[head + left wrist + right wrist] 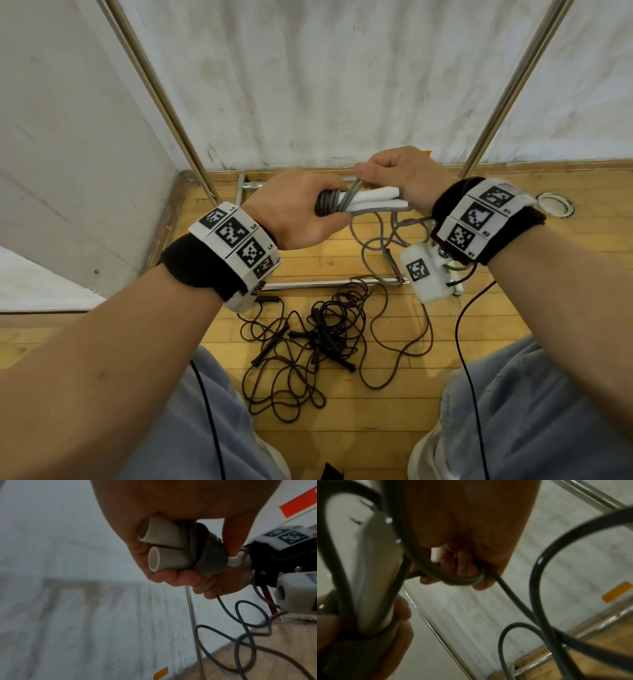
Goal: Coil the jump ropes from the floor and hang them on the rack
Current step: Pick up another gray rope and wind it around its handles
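My left hand (301, 209) grips the two white handles (373, 200) of a grey jump rope (334, 202), held side by side with several turns of cord wound tight round them. The left wrist view shows the handle ends (159, 543) and the wound cord (207, 555) inside the fist. My right hand (397, 171) pinches a strand of the same grey cord (453, 577) just above the handles. The loose grey cord (376, 240) trails down to the floor. A tangle of black jump ropes (308, 346) lies on the wooden floor between my legs.
The metal rack's two slanted uprights (161, 99) (507, 89) rise against the white wall, with its base bars (325, 283) on the floor in front of me. A white round fitting (555, 204) sits on the floor at right. A thin black cable (466, 342) runs past my right leg.
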